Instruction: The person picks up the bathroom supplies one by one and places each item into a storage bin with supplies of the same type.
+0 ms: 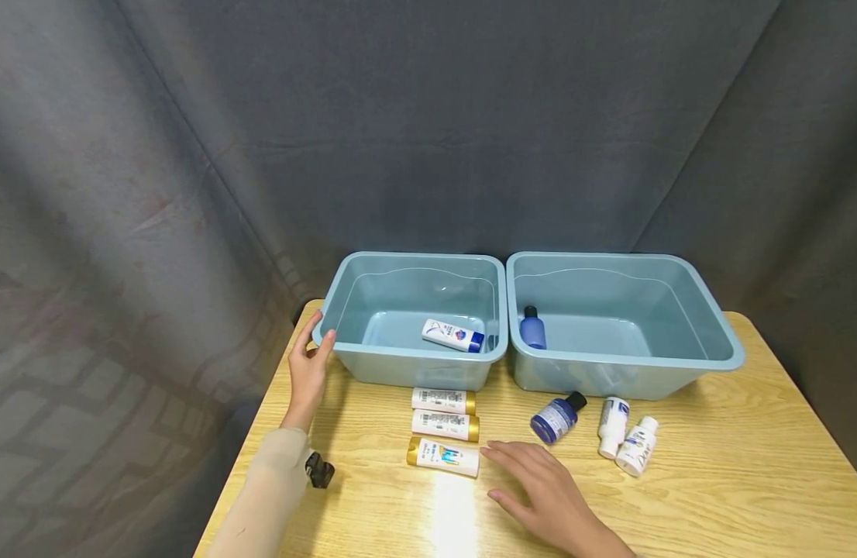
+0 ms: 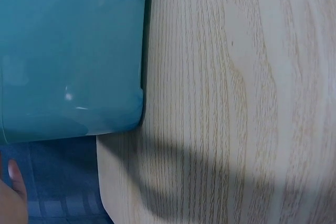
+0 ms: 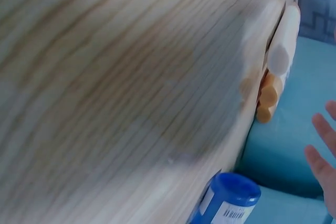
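At the left front corner of the left blue-grey bin point(image 1: 407, 353), my left hand point(image 1: 308, 380) touches the rim with thumb and fingers spread. A slice of that hand point(image 2: 13, 198) shows low in the left wrist view, beside the bin's wall point(image 2: 68, 66). My right hand point(image 1: 540, 496) hovers over the table, fingers extended and holding nothing. Closest to its fingertips lies a white bottle with a gold cap point(image 1: 444, 456). Two similar bottles, an upper one point(image 1: 438, 400) and a lower one point(image 1: 441, 424), lie between it and the bin. Inside the bin is a white bottle with a blue cap point(image 1: 449, 335).
A second bin point(image 1: 624, 377) stands at the right, with a blue bottle point(image 1: 532, 332) inside. In front of it lie a dark blue bottle with a black cap point(image 1: 555, 421) and two small white bottles, one point(image 1: 613, 425) beside the other point(image 1: 638, 447). A grey curtain point(image 1: 428, 139) hangs behind.
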The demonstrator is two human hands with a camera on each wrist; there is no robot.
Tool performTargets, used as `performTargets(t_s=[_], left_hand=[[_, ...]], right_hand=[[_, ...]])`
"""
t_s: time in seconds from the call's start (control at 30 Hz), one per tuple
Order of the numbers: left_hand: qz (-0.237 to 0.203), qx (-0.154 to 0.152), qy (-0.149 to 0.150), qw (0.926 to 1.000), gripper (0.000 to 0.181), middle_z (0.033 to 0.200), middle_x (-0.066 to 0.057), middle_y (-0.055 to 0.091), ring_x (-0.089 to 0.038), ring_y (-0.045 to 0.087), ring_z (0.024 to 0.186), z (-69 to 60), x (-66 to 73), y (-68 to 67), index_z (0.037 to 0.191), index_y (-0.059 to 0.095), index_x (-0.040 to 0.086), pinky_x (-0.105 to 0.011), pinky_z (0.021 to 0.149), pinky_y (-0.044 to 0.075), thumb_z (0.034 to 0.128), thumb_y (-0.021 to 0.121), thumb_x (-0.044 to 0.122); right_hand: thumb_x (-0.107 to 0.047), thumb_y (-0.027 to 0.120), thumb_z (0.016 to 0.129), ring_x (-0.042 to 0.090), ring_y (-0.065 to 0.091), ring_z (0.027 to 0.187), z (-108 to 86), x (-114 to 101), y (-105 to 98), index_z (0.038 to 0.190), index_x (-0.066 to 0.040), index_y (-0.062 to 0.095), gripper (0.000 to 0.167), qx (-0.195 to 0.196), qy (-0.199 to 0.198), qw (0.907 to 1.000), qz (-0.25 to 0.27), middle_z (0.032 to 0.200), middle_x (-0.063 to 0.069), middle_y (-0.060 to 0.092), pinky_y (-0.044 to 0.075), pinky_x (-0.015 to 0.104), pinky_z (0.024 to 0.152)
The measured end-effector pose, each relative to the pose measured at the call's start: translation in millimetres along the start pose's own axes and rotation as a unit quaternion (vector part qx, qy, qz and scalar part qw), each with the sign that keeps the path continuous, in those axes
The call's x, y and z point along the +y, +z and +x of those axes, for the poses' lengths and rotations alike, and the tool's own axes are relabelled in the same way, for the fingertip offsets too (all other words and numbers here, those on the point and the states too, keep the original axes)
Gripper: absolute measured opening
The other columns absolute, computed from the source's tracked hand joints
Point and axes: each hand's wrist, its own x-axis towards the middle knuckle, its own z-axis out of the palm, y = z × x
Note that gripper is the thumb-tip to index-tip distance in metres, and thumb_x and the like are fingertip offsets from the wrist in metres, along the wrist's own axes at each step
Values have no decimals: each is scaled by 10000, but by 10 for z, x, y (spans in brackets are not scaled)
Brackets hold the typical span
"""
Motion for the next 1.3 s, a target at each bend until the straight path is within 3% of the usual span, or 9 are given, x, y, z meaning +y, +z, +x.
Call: performTargets(t_s=[0.33, 0.57, 0.87, 1.13, 1.3], left_hand=[[-28, 60, -31, 10000, 467, 1410, -67, 510, -91, 477, 665, -4, -22, 7, 1449, 532, 151, -197, 594, 417, 994, 625, 208], [-52, 49, -67, 10000, 470, 1423, -51, 498, -176, 476, 697, -12, -17, -4, 1454, 527, 170, -167, 580, 389, 996, 622, 224], [-92, 72, -30, 9999, 476, 1403, -120, 500, -92, 453, 636, -19, -16, 0, 1456, 521, 147, -178, 561, 379, 996, 621, 216], [-109, 25, -109, 9999, 485, 1437, -102, 488, -101, 496, 709, -20, -11, 11, 1465, 511, 153, -231, 617, 409, 996, 620, 215], [-164, -122, -213, 9996, 505, 1418, -157, 478, -126, 505, 802, -82, 185, -2, 1480, 474, 86, -190, 656, 417, 1002, 605, 180]], right_hand=[[-381, 733, 884, 143, 575, 1169, 131, -77, 104, 1369, -231, 596, 526, -42, -213, 9996, 153, 1308, -40, 625, 430, 334, 981], [-355, 771, 852, 129, 576, 1171, 241, -121, 196, 1333, -225, 627, 519, -102, -286, 9990, 334, 1287, -41, 639, 446, 346, 987], [-341, 768, 852, 155, 601, 1128, 395, -168, 339, 1300, -187, 647, 488, -67, -526, 9979, 376, 1271, -20, 648, 477, 376, 960], [-353, 757, 864, 130, 607, 1113, 519, -187, 452, 1292, -197, 649, 468, -206, -387, 9983, 393, 1238, -55, 655, 486, 372, 952], [-356, 753, 880, 109, 609, 1094, 576, -207, 520, 1301, -207, 653, 458, -487, -154, 9975, 483, 1228, -84, 653, 499, 366, 928]])
